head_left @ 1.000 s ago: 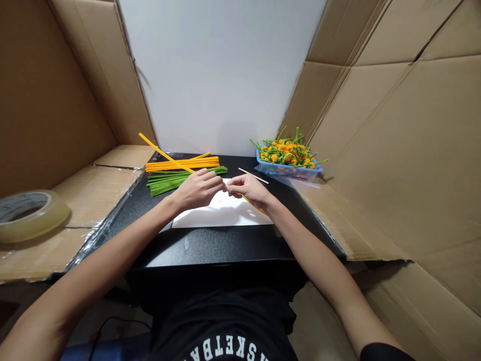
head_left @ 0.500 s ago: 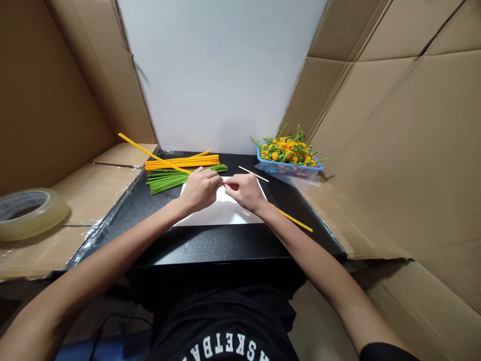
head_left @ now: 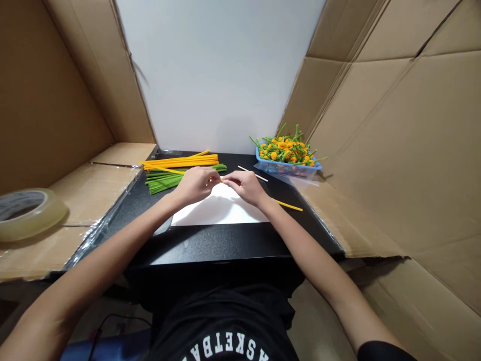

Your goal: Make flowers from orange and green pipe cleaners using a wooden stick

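Between my two hands, a thin yellow pipe cleaner [head_left: 290, 205] is pinched. One yellow length sticks out to the left past my left hand [head_left: 197, 184], and another shows beyond my right wrist. The fingertips of my right hand [head_left: 246, 185] are closed close to those of the left, with a bit of orange-yellow between them. Whether both lengths are one piece is hidden by the hands. Below the hands lies a white sheet [head_left: 221, 210]. Just behind my left hand are a bundle of green pipe cleaners [head_left: 161, 183] and a bundle of yellow ones [head_left: 188, 161].
A blue basket [head_left: 289, 169] of yellow-and-green pipe-cleaner flowers stands at the back right. A thin pale stick [head_left: 260, 177] lies behind my right hand. On the left cardboard rests a roll of clear tape [head_left: 56, 213]. Cardboard walls [head_left: 398, 150] flank the black table [head_left: 210, 245].
The yellow length at the left has swung down from its raised slant and lies lower. The right-hand length shows less and sits a little higher. My fingertips have shifted slightly.
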Demonstrator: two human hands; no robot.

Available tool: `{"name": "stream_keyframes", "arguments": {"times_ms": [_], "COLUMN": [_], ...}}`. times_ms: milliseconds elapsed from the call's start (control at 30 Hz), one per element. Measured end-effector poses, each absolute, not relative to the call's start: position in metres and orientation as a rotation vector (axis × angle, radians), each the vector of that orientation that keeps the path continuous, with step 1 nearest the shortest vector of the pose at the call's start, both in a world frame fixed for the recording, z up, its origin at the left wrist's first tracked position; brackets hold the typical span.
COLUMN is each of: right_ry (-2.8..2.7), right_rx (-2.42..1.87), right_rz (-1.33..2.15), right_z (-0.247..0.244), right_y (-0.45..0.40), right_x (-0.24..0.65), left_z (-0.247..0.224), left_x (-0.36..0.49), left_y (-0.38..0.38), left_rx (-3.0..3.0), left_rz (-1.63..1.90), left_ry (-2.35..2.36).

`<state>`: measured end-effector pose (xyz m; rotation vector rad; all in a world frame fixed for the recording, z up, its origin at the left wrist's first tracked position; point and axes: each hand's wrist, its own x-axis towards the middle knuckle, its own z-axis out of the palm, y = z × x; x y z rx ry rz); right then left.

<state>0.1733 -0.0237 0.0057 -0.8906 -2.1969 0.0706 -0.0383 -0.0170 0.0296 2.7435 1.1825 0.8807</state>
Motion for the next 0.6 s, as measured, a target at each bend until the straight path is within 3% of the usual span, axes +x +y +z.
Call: {"name": "stream_keyframes", "arguments": {"times_ms": [600], "right_ry": [-2.209], "right_rx": [-0.945], "right_rz": [0.159], "right_z": [0.01], "right_y": [-0.023], "right_x": [0.177], "left_z": [0.017], "left_x": [-0.036], "left_y": [-0.015], "left_rx": [2.909], "left_rz": [0.808], "left_ry": [1.197]}}
